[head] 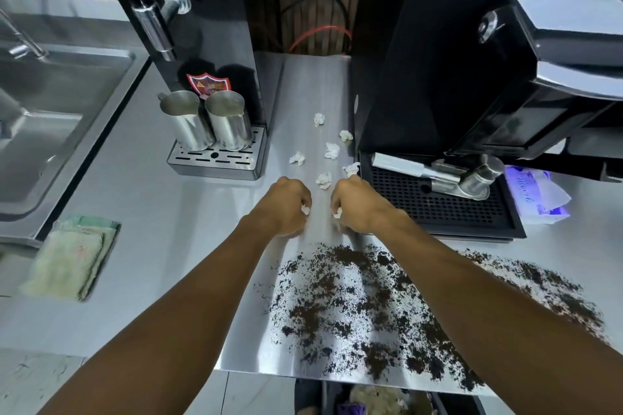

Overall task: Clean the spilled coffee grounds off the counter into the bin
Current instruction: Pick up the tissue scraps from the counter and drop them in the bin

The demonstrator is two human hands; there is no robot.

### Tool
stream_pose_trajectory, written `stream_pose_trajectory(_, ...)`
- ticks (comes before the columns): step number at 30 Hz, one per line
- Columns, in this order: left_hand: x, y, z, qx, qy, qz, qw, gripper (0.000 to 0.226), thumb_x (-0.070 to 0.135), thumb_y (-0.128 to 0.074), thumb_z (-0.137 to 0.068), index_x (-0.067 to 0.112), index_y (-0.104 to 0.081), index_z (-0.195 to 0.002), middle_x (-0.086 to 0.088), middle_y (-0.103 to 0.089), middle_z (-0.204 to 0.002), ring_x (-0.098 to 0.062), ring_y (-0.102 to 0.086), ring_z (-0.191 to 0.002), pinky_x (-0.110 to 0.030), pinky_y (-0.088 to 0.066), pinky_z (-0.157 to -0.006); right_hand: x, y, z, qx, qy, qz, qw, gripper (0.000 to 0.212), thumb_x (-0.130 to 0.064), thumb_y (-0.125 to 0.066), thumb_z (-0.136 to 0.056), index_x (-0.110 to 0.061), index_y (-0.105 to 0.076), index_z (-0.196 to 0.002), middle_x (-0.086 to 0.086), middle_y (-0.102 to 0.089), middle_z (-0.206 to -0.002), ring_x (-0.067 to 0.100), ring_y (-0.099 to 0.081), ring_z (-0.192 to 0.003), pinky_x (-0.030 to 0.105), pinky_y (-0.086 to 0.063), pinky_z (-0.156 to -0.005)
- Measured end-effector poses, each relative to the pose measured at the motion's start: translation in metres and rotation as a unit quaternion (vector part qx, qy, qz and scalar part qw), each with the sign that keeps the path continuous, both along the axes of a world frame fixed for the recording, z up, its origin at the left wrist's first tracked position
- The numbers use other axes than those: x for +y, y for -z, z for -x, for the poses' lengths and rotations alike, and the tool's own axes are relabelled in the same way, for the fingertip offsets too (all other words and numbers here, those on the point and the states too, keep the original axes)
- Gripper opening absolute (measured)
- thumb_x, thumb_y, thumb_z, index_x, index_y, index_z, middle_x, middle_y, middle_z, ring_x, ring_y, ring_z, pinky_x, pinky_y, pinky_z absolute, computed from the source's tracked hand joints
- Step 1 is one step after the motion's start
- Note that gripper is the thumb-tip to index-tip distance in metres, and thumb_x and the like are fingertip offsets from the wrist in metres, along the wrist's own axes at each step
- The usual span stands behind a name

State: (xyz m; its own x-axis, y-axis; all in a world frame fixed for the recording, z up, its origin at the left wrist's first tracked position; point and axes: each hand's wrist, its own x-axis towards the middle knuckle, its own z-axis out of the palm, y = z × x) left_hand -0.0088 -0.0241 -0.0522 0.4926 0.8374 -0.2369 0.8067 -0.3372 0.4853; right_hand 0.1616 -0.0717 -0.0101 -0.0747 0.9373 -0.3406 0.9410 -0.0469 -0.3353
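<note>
Dark coffee grounds (354, 307) lie scattered over the steel counter (168, 246) near its front edge, reaching to the right under my right forearm. Beyond them, my left hand (286, 205) is fisted around a small white paper ball, and my right hand (354, 204) is fisted around another. Several crumpled white paper balls (324, 180) lie loose on the counter just past my knuckles, between the two machines. Below the counter's front edge the bin (374, 401) shows, with trash inside and only its top visible.
A sink (50, 118) is at the left, and a folded cloth (70, 259) lies near it. Two steel jugs (209, 121) stand on a drip tray. A black coffee machine (472, 77) with its grille tray fills the right, beside a tissue pack (536, 199).
</note>
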Motion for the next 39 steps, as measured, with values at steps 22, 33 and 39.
stream_pose_trajectory(22, -0.267, -0.051, -0.069, -0.069, 0.030, -0.070, 0.995, 0.014, 0.012, -0.071, -0.075, 0.018, -0.060, -0.080, -0.002, -0.062, -0.079, -0.024, -0.058, -0.080, -0.038, -0.053, -0.074, -0.276, -0.015, -0.066, 0.127, 0.118, -0.085, 0.981, 0.024, -0.009, -0.075, -0.081, -0.021, -0.073, -0.101, 0.006, -0.068, -0.114, 0.022, -0.061, -0.105, 0.036, -0.051, -0.096)
stream_pose_trajectory(33, -0.432, 0.020, -0.115, -0.055, 0.080, 0.004, 0.995, 0.014, 0.008, -0.065, -0.079, 0.020, -0.064, -0.086, 0.000, -0.061, -0.083, -0.023, -0.058, -0.086, -0.026, -0.045, -0.072, -0.454, 0.053, -0.100, 0.151, 0.202, -0.024, 0.967, 0.031, 0.004, -0.066, -0.072, -0.017, -0.079, -0.091, -0.001, -0.068, -0.081, 0.011, -0.056, -0.078, 0.019, -0.043, -0.071)
stream_pose_trajectory(39, -0.486, 0.052, -0.117, -0.026, 0.088, 0.035, 0.995, 0.012, 0.018, -0.066, -0.075, 0.023, -0.069, -0.085, 0.004, -0.065, -0.082, -0.020, -0.059, -0.084, -0.028, -0.048, -0.075, -0.516, 0.097, -0.106, 0.156, 0.232, 0.009, 0.960, 0.024, -0.009, -0.078, -0.066, -0.028, -0.073, -0.079, -0.007, -0.073, -0.081, 0.008, -0.067, -0.078, 0.032, -0.059, -0.077)
